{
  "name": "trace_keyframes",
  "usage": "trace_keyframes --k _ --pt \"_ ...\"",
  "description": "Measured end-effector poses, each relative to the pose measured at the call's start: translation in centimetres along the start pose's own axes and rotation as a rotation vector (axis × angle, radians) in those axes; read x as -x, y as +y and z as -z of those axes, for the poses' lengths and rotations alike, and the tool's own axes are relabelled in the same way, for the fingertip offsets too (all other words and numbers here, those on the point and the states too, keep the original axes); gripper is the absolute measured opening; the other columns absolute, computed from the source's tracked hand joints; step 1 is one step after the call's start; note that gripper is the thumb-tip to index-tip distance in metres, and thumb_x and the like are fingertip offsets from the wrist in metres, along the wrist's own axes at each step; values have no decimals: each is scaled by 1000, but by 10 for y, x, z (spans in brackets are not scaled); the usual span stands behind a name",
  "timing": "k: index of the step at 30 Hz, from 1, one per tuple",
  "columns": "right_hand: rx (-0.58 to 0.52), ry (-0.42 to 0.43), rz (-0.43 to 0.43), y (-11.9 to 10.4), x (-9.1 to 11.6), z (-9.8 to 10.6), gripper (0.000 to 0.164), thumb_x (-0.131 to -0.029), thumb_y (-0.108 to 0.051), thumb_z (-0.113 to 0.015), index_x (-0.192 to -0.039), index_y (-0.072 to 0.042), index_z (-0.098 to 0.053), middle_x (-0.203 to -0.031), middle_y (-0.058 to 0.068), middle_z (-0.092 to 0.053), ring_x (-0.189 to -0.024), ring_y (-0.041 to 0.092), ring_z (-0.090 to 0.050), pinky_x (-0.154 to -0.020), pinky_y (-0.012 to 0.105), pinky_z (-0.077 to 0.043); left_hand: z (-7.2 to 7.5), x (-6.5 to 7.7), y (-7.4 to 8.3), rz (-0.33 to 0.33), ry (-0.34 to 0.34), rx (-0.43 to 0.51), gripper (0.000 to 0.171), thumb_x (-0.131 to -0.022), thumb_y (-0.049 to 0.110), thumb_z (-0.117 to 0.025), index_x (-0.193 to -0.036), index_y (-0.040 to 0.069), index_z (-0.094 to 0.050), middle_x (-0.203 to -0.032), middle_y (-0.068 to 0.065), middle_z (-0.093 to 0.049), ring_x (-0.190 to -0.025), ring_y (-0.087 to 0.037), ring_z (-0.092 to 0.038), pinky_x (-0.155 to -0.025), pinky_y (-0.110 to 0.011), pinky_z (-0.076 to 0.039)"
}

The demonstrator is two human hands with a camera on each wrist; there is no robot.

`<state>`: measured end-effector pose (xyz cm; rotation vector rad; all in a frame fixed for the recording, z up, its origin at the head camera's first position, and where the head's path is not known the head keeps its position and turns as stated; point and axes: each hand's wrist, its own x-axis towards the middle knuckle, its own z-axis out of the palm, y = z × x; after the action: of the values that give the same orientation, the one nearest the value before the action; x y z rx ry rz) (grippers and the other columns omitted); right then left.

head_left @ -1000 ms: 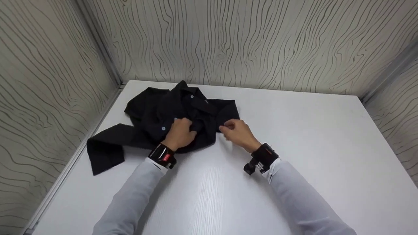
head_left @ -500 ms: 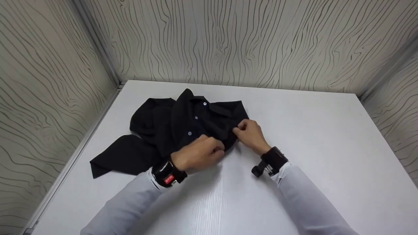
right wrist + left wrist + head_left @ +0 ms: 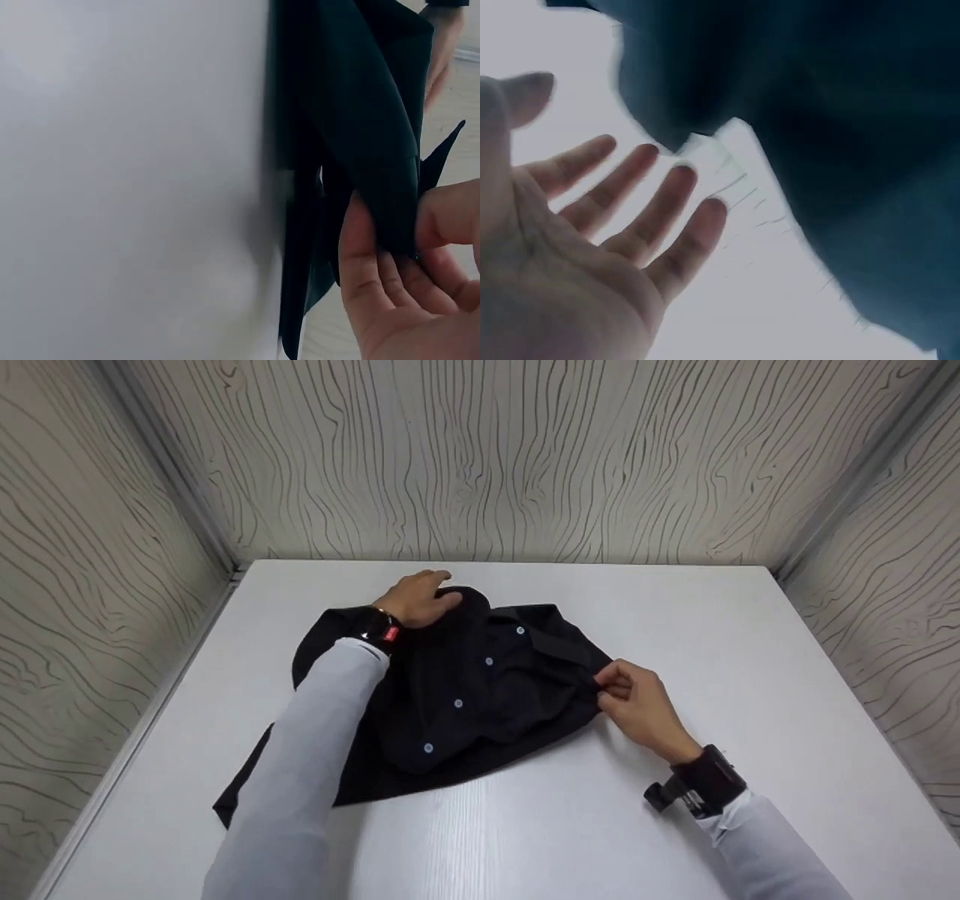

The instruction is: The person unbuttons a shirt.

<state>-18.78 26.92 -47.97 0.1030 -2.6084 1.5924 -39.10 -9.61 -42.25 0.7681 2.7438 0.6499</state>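
Observation:
A black button-up shirt (image 3: 517, 697) lies rumpled on the white table, a row of pale buttons running diagonally across it. My right hand (image 3: 640, 706) pinches the shirt's right edge between thumb and fingers; in the right wrist view, the dark cloth (image 3: 375, 142) bunches between the fingertips. My left hand (image 3: 420, 598) is over the far left part of the shirt. In the left wrist view its fingers (image 3: 671, 202) are spread and relaxed, with nothing between them, and dark cloth shows beyond. The left forearm covers part of the shirt's left side.
The white table (image 3: 750, 660) extends to the right of the shirt and in front of it. Wood-grain patterned panels (image 3: 480, 465) stand behind and on both sides. A metal rail (image 3: 150, 720) runs along the left edge.
My left hand has moved from the shirt's front edge to its far side. My right hand has drawn the shirt's edge to the right, and the cloth is spread wider, showing more buttons.

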Motion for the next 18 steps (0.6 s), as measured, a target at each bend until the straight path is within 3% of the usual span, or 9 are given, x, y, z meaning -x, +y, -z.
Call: trace_keyframes --k 2,5,6,9,11,14,16,18 --pt "6 4 -7 4 7 13 25 -95 16 -63 -115 5 -73 -123 24 -81 -106 2 -74 -90 13 -59 -17 -31 -12 1 -83 20 80 -114 62 -50 -176 13 -39 -183 -13 -40 -172 -33 -36 -143 -48 -28" --pt "-12 6 -26 9 12 27 31 -95 17 -59 -121 6 -72 -128 25 -80 -107 -2 -72 -87 13 -56 -51 -74 -33 -62 -125 52 83 -110 65 -58 -177 21 -38 -183 -6 -41 -172 -29 -36 -142 -47 -29" --pt "-27 12 -40 11 12 32 32 -95 17 -59 -123 6 -72 -130 24 -79 -107 -4 -71 -85 14 -56 -53 -74 -24 -78 -134 50 82 -108 62 -64 -175 21 -41 -181 -7 -44 -170 -30 -40 -141 -48 -31" --pt "-91 35 -100 16 12 46 33 -98 15 -55 -127 7 -68 -127 16 -80 -105 -5 -69 -80 16 -54 -68 -83 -17 -142 -98 30 73 -103 58 -74 -165 25 -56 -170 -5 -58 -159 -26 -54 -133 -46 -42" --pt "-130 48 -141 20 12 58 32 -101 12 -52 -130 7 -66 -121 4 -81 -104 -4 -68 -79 17 -55 -59 -68 9 -143 -121 -1 60 -103 50 -78 -154 21 -68 -158 -7 -68 -148 -26 -63 -127 -46 -48" --pt "-159 63 -189 24 12 76 31 -106 7 -49 -132 4 -65 -109 -13 -80 -98 0 -68 -79 18 -55 -42 -35 49 -134 -148 -43 33 -104 35 -78 -126 11 -82 -128 -8 -80 -118 -26 -71 -108 -42 -57" --pt "-147 71 -205 26 11 86 31 -109 3 -48 -135 4 -66 -103 -18 -78 -94 1 -67 -79 17 -54 -30 -14 67 -161 -147 -51 23 -105 28 -76 -107 6 -81 -106 -5 -77 -101 -24 -66 -96 -38 -56" --pt "-108 76 -210 26 7 94 34 -110 -1 -49 -139 5 -66 -100 -20 -77 -92 1 -65 -79 17 -53 -22 2 72 -205 -119 -31 21 -105 25 -74 -99 4 -76 -100 -5 -70 -96 -23 -60 -92 -37 -51"
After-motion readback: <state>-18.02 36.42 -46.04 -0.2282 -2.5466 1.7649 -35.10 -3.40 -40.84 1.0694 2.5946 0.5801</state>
